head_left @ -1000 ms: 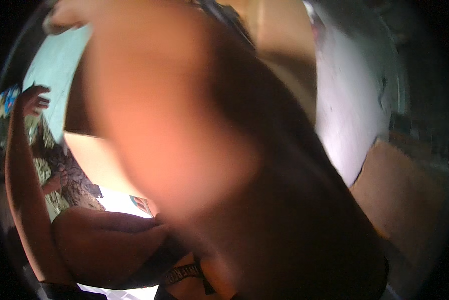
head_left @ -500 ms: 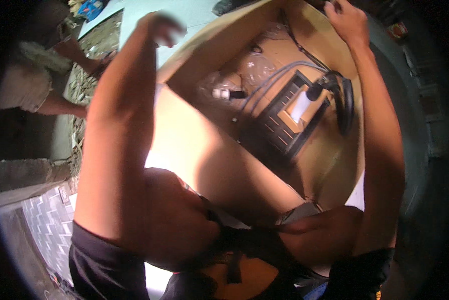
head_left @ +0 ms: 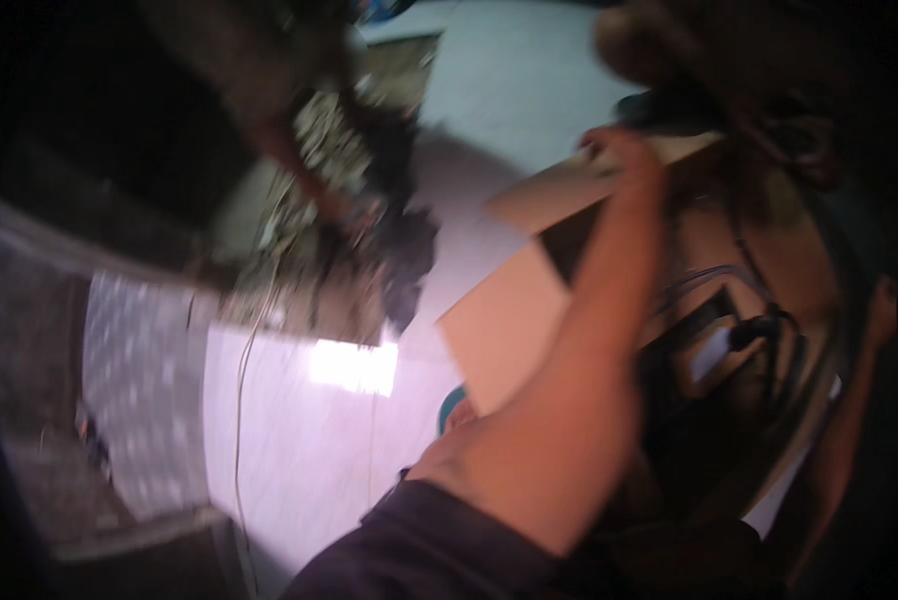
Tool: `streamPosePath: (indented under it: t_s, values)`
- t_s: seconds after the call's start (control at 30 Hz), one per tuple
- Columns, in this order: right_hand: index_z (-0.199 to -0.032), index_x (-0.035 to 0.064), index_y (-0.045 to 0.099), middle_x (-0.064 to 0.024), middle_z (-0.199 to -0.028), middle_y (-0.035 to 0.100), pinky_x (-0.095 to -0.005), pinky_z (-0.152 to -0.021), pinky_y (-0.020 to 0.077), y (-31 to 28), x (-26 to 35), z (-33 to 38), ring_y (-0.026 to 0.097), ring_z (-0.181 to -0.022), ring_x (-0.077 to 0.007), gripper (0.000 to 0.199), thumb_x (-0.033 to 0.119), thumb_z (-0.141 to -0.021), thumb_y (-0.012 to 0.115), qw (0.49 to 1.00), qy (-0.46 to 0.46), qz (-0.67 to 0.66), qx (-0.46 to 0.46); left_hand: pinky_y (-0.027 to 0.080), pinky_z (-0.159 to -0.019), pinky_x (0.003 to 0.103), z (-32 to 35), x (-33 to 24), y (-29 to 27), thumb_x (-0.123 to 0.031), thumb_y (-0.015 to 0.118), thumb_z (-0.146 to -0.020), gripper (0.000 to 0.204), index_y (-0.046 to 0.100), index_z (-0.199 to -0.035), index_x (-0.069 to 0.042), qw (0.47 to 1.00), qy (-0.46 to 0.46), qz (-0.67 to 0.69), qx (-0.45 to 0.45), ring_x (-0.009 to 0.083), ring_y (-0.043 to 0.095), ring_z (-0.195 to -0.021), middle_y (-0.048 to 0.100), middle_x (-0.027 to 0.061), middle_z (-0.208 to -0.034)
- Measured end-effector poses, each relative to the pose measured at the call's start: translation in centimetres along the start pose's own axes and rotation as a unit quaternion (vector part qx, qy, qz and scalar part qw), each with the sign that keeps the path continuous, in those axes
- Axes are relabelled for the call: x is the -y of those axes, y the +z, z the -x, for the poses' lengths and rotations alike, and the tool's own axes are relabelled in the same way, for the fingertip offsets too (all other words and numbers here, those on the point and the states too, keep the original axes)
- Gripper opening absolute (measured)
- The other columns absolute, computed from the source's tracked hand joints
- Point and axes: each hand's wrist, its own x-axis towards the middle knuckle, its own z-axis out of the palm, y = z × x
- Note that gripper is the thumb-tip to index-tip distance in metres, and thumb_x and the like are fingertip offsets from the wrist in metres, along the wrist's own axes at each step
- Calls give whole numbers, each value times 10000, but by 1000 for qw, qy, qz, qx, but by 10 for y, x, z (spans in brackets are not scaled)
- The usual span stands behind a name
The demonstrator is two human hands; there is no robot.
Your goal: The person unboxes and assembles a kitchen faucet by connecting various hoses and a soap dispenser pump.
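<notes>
A large open cardboard box (head_left: 514, 325) lies tilted on the right, its near-left flap folded outward. My left hand (head_left: 624, 150) reaches across it to the far side, fingers bent over the edge of the far flap, slightly blurred. My right hand (head_left: 883, 305) is dim and smeared beside the box's right wall; its fingers cannot be made out. Within the box sits a black slotted appliance part (head_left: 659, 390) with a pale label (head_left: 711, 355) on it. Grey cables (head_left: 709, 275) and a black hose (head_left: 795, 365) lie around it.
Left of the box, another person's hand (head_left: 339, 212) is over broken rubble (head_left: 329, 135) beside a dark wet patch (head_left: 406, 250). A second person's bent leg (head_left: 634, 45) is beyond the box. A thin cable (head_left: 239, 420) crosses the pale floor tiles (head_left: 299, 470).
The view has swung left, so the box now appears farther right. My left hand has come down onto the far flap, which shows folded outward. A second person's leg has appeared beyond the box.
</notes>
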Motion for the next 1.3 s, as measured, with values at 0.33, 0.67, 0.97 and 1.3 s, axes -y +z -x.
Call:
streamPosePath:
  t_s: [0.33,0.67,0.97,1.3]
  values:
    - [-983,69,673,-11,-854,636,-233,-592,438,-201,288,-95,588,-727,-78,267,215,-763,715,625,-108,-659,405,473,-896,436,-119,90,18,-301,572,-908,317,604,-1183,-146,633,-36,762,130,193,661,-949,615,21,-1216]
    - [-848,-20,717,-176,-802,698,-323,-722,539,-330,397,-91,696,-781,-257,248,-40,-602,690,768,-234,-536,261,543,-655,378,-13,46,-145,-342,621,-908,344,605,-1148,-95,157,617,727,257,42,479,-482,661,58,-1096]
    - [-750,15,711,-224,-751,658,-401,-701,528,-358,380,-84,686,-741,-337,88,76,-687,706,780,-244,-533,217,365,-350,258,14,-5,-169,-140,620,-854,94,607,-909,-65,203,614,641,413,8,355,-380,418,-70,-522]
    - [-690,-43,665,-203,-645,635,-375,-620,500,-348,366,-87,645,-611,-279,263,210,-728,726,796,-186,-518,251,408,-387,193,40,-10,-183,-275,691,-809,277,603,-1015,-112,129,603,700,359,-26,435,-432,624,8,-866]
